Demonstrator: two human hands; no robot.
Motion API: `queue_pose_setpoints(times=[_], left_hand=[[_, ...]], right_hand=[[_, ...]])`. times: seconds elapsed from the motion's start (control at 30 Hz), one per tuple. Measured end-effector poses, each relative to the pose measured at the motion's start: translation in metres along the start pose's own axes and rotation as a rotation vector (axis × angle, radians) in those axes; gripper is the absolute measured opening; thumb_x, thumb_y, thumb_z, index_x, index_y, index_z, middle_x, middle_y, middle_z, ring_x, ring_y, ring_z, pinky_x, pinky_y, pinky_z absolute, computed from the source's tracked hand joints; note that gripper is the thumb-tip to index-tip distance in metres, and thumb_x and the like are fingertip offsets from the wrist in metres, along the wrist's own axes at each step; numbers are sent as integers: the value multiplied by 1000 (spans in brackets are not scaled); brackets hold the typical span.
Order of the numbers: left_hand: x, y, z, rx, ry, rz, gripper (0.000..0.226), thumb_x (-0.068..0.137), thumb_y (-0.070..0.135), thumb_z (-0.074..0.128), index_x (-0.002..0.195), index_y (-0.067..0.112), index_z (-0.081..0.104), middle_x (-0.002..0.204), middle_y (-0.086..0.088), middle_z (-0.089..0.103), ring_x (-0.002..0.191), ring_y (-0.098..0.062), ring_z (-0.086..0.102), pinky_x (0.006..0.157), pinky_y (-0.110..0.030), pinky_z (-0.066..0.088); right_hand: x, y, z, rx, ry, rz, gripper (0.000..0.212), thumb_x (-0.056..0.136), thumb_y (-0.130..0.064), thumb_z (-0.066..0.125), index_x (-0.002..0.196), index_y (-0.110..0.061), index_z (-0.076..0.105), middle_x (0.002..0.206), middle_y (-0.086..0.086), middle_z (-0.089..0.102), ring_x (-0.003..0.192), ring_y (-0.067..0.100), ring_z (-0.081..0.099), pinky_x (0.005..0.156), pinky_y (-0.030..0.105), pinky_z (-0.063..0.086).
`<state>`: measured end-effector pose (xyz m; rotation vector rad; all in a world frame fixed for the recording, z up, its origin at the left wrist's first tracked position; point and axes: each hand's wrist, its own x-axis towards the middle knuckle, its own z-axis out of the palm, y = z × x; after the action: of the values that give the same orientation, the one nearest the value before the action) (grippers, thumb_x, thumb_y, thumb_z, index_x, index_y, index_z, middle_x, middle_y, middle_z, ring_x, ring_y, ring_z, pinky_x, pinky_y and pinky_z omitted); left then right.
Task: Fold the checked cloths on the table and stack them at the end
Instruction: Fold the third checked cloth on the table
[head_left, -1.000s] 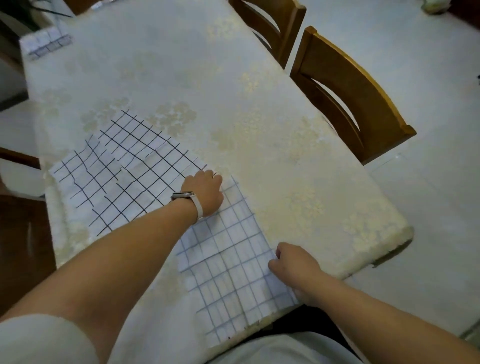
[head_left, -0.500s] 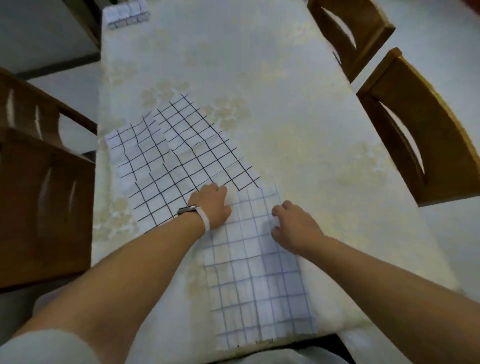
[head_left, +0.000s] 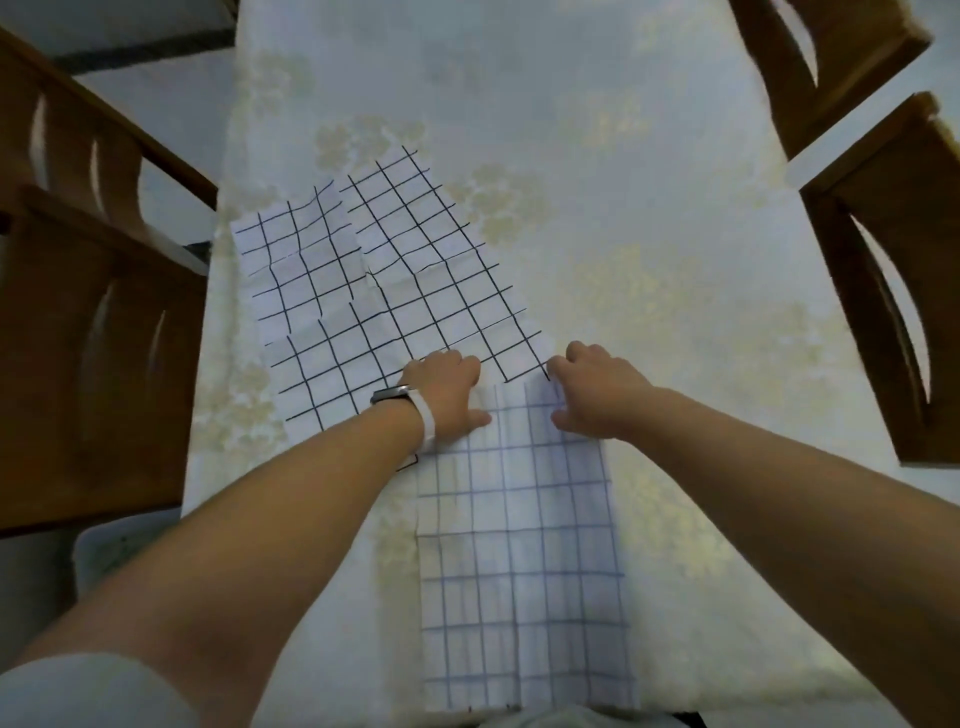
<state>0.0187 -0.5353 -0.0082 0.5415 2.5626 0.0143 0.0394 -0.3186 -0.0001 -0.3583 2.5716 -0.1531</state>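
Note:
A white cloth with pale blue checks lies flat in front of me, reaching the table's near edge. Its far end overlaps a creased white cloth with black checks lying further off to the left. My left hand, with a white wristband, pinches the far left corner of the blue-checked cloth. At that cloth's far right corner, my right hand has its fingers curled on the edge. Both hands sit at the seam between the two cloths.
The table wears a cream floral tablecloth. Wooden chairs stand close on the left and on the right, with another at the top right.
My right hand moved from the near right edge of the blue-checked cloth up to its far right corner. The view swung left, and the cloth now lies straight before me.

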Motion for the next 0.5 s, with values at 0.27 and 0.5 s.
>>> queue_pose_setpoints(times=[0.27,0.5], left_hand=[[7,6,-1,-50,-103,74,21,89,41,54,92,21,53,99,-1,48,96,-26,51,77,-35,36],[-13,7,-4,-314,-48,118,18,92,27,52,79,16,46,72,4,48,70,-19,49,57,-31,34]], right_hand=[[8,-3,2,55,-10,-53,41,81,-33,61,116,-13,51,116,9,45,105,29,43,79,37,44],[8,-5,-3,65,-36,-94,57,80,-36,61,133,-20,47,126,6,44,114,28,42,87,38,37]])
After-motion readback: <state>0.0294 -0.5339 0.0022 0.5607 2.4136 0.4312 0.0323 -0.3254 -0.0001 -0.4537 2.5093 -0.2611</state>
